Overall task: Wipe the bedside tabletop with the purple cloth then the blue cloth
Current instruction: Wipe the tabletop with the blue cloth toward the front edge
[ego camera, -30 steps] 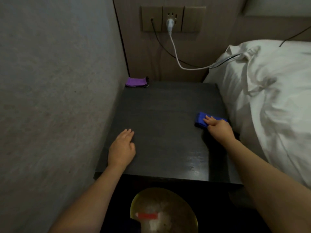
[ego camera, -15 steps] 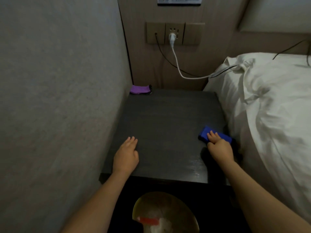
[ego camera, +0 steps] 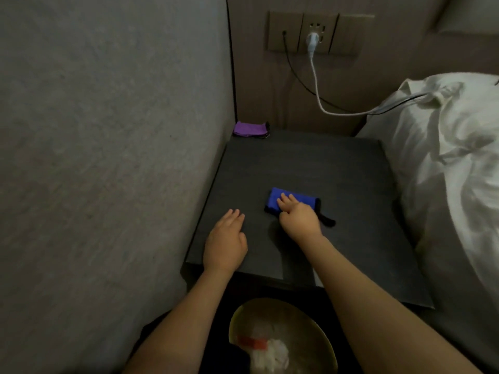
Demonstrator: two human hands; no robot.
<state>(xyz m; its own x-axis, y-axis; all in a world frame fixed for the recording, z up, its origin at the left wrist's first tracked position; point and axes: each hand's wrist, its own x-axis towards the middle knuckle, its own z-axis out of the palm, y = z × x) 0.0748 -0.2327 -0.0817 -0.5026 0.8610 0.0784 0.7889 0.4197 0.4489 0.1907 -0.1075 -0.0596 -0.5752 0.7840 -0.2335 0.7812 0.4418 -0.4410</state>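
A: Where's the blue cloth?

B: Mid tabletop, folded flat. I read its long axis as running left-right, slightly tilted, right end nearer. A dark strap trails off its right end toward the near right.

A: Hands?

B: My right hand lies on the cloth, fingers straight and pressing down on top, no curl round it. Palm covers the cloth's near right part, so I can't see that edge. My left hand is flat on the table near the left edge, fingers straight and together, holding nothing.

A: Purple cloth?

B: Far left corner, against the wall, folded, long axis left-right too. Dark trim on its right end; too dim to tell more.

A: Anything else?

B: White cable from the socket runs right onto the bedding; a black cable beside it. Bin below the near edge, cut off by the frame, contents blurry, something white and red.
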